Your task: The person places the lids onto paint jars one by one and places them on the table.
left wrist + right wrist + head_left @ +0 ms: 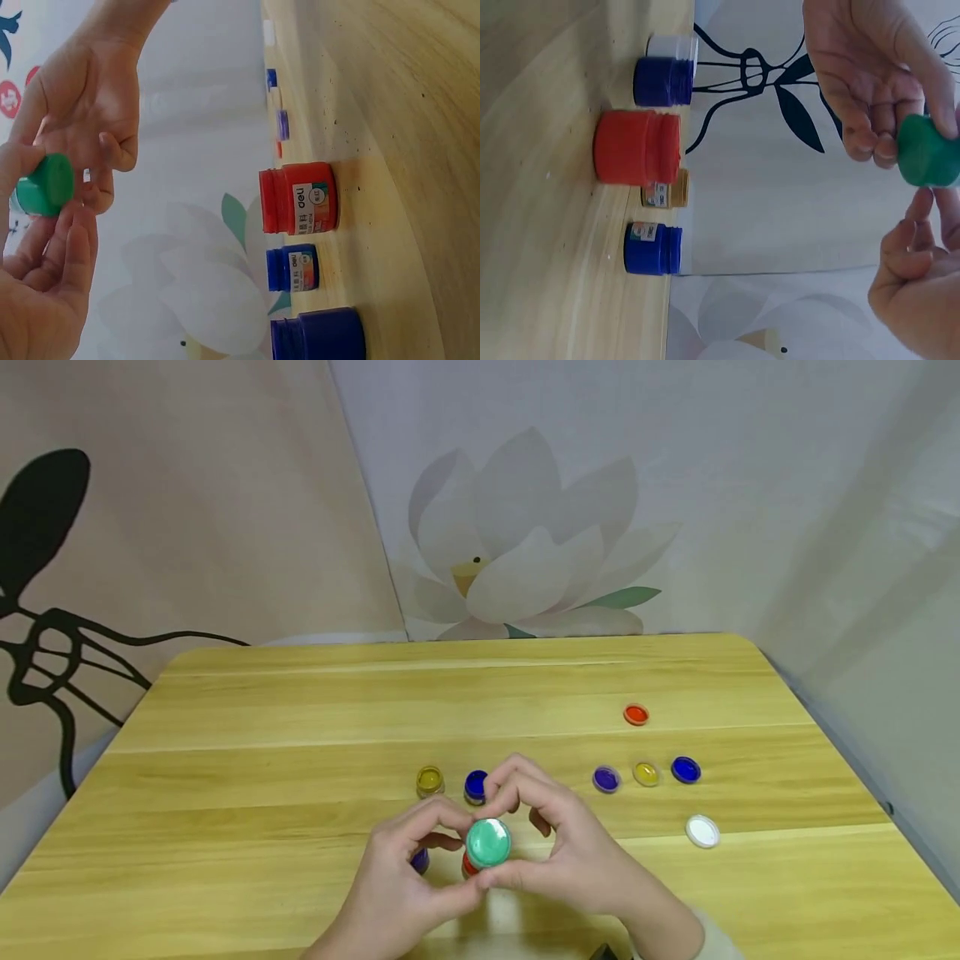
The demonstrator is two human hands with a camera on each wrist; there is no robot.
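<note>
A small green paint jar (488, 842) is held up above the table between both hands, its top facing the head camera. My left hand (393, 877) grips it from the left with curled fingers and thumb. From the right, my right hand (562, 852) pinches it, thumb at the near side and fingertips at the far side. Below it stands a red paint jar (304, 199), mostly covered in the head view. Around that are a blue jar (476, 787), a yellow jar (430, 782) and a purple jar (656, 81), partly behind my left hand in the head view.
A white jar (676, 47) stands beside the purple one. To the right lie loose lids: red (636, 715), purple (607, 779), yellow (646, 774), blue (686, 769) and white (702, 832). A printed curtain (540, 510) hangs behind the wooden table (262, 827).
</note>
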